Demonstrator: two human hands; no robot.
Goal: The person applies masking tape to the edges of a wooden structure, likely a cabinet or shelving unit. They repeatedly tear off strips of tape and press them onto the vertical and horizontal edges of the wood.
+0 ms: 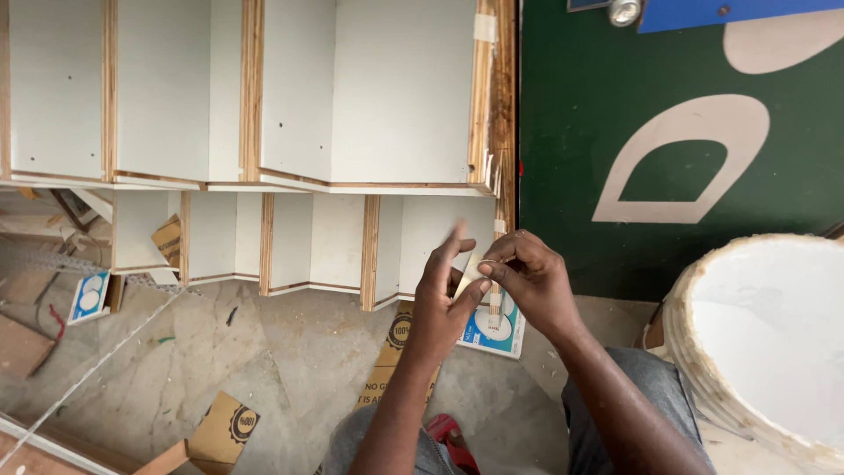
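Starting at the far left, a small blue and white box [90,296] leans among offcuts and scrap on the dusty concrete floor [290,361]. Just above it and running rightwards, a row of white boards [290,97] with bare plywood edges stands stacked in steps, a second lower row [308,242] in front of them. On the floor below lie pieces of brown cardboard [224,428], one near the bottom left and another under the person's forearm.

Near the middle, the left hand [442,303] is raised in front of the boards, thumb and fingers pinched on a small pale strip of tape [469,274], with the forefinger sticking up and blurred. The right hand [530,283] meets it from the other side, its fingertips closed on the same strip, so the strip sits between the two hands, just above a second blue and white box [494,334] lying on the floor. A thin pale piece hangs down from the right fingers; what it is cannot be told. A red sandal [453,440] shows between the knees at the bottom edge.

To the right, a dark green sheet [580,132] with pale cut-out shapes covers the ground, and at the far right sits a round white board [774,334] with a rough, layered edge.
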